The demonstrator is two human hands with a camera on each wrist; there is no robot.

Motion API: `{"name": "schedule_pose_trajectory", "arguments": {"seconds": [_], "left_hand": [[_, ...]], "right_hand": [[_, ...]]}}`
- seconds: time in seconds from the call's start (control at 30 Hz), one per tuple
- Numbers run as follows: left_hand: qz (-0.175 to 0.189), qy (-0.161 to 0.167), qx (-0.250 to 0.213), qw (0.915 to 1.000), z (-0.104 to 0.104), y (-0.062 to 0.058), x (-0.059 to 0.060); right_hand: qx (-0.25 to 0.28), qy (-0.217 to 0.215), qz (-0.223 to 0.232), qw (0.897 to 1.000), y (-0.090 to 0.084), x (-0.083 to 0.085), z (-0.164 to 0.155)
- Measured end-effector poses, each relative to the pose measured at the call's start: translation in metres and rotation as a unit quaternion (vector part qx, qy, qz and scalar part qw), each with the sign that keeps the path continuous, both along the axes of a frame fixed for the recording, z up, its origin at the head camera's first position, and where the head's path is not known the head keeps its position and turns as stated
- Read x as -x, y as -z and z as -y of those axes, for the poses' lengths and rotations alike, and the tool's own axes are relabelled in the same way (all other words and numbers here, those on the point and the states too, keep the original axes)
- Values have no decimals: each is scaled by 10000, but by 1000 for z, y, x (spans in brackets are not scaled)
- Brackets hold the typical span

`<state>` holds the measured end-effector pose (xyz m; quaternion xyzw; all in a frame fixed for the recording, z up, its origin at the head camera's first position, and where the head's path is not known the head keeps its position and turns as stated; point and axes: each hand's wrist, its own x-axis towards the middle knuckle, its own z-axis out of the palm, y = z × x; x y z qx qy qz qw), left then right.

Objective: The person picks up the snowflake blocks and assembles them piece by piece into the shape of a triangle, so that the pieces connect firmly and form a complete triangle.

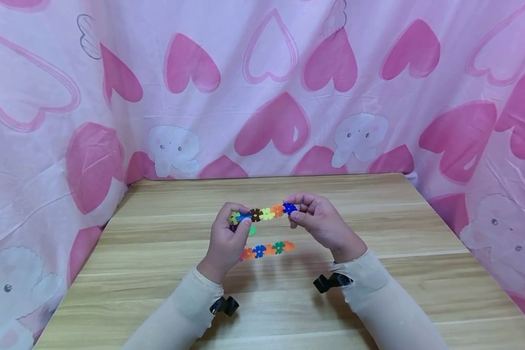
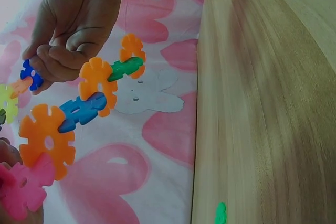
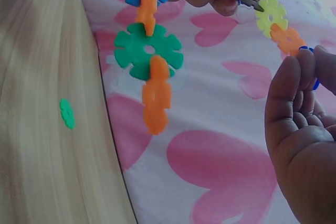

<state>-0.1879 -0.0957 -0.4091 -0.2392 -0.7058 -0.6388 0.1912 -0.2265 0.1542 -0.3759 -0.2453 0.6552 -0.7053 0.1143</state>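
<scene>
My left hand (image 1: 226, 243) grips a bent chain of interlocking plastic flower discs near its middle, thumb on a light blue disc (image 1: 243, 217). At the chain's far right end, my right hand (image 1: 323, 226) pinches a dark blue disc (image 1: 289, 209). Between the hands run a brown disc (image 1: 255, 215), a yellow disc (image 1: 267, 214) and an orange disc (image 1: 277, 210). A lower row hangs nearer me, with a pink disc (image 2: 23, 187), a blue disc (image 1: 259, 251), a green disc (image 3: 148, 51) and several orange ones. The left hand hides where the rows join.
One loose green disc (image 3: 66, 114) lies on the wooden table (image 1: 157, 272), beyond the lower row. A pink heart-print cloth (image 1: 227, 112) hangs behind the table and along both sides. Black camera mounts (image 1: 332, 282) sit on both wrists.
</scene>
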Motion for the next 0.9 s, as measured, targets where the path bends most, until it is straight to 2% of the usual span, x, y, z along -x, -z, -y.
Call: {"name": "schedule_pose_trajectory", "arguments": {"seconds": [0.23,0.47,0.63,0.9], "left_hand": [[-63,15,89,9999,0,2,1],[-167,56,22,9998,0,3,1],[-208,83,-22,9997,0,1,0],[-24,-36,-106,9999,3,-3,2]], "right_hand": [[-565,107,-334,9978,-2,0,-4],[-960,193,-182,9950,-3,0,-4],[-818,295,-123,9961,-2,0,-1],[-478,233,-29,9986,2,2,1]]}}
